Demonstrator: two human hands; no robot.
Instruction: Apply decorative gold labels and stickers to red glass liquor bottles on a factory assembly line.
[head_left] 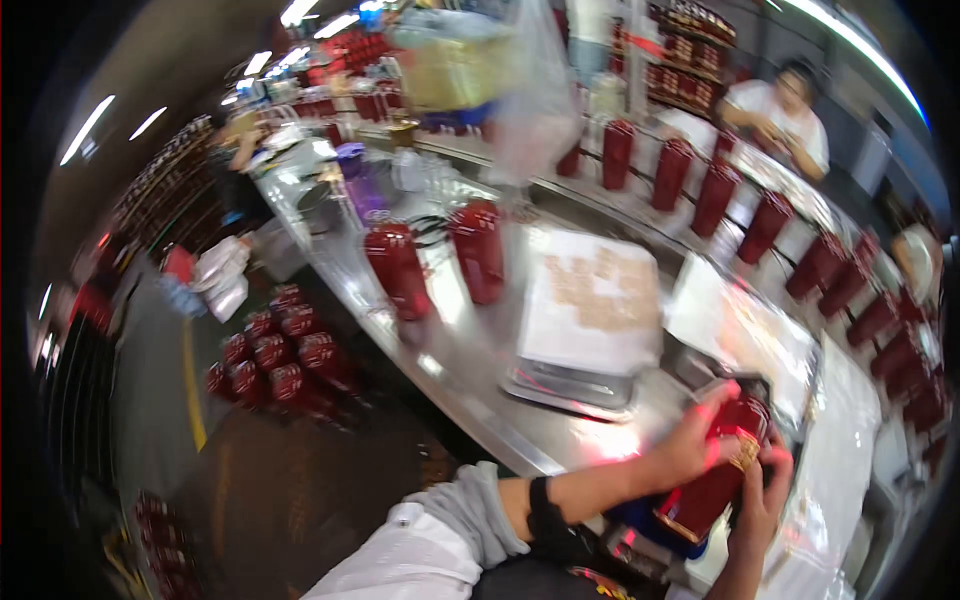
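At the near right of the bench I hold a dark red, glossy, tapered container (692, 498), tilted, with a gold patch on its side. My left hand (697, 440) is wrapped round its upper left side, fingers closed on it. My right hand (765, 490) grips it from the right, fingertips close to the gold patch. Just beyond my left forearm, a white sheet (545, 335) with several small beige pieces lies on a metal tray (560, 393). A second pale sheet (700, 310), with red light on it, lies to the right.
Two similar red containers (478, 255) stand on the metal bench (440, 370). A row of red containers (715, 198) lines the shelf opposite, where a co-worker (785, 115) in white sits. More red containers (270, 352) stand low at left. A clear plastic bag (535, 110) hangs above the bench.
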